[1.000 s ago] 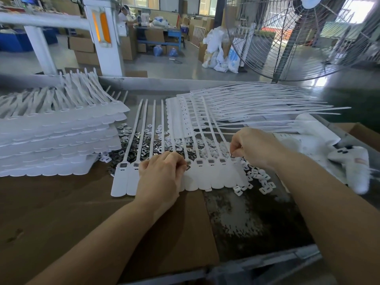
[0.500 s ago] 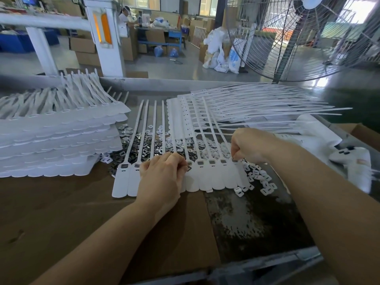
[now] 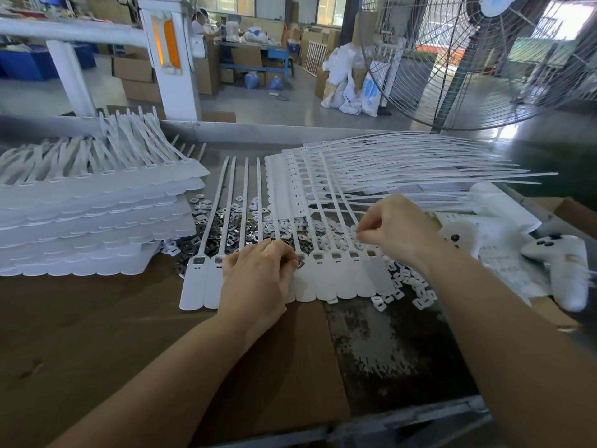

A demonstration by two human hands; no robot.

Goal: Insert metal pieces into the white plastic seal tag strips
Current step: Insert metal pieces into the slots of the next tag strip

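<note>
A joined sheet of white seal tag strips [image 3: 342, 279] lies flat before me, tails pointing away. My left hand [image 3: 258, 276] rests on its middle tags and pinches a small metal piece [image 3: 300, 264] at its fingertips, right beside an open tag socket. My right hand [image 3: 394, 231] hovers with curled fingers over the right end of the sheet, above the loose white plastic caps [image 3: 329, 234]; what it pinches is too small to see. A heap of metal pieces [image 3: 226, 234] lies under the tails, behind the tag heads.
A tall stack of tag sheets [image 3: 90, 221] stands at the left. More sheets [image 3: 387, 169] fan out at the back right. A white game controller [image 3: 562, 263] lies in a cardboard box at the right. Brown cardboard [image 3: 97, 334] covers the near table. A large fan [image 3: 484, 59] stands behind.
My left hand has shifted slightly and a metal piece now shows at its fingertips. My right hand has barely moved over the caps.
</note>
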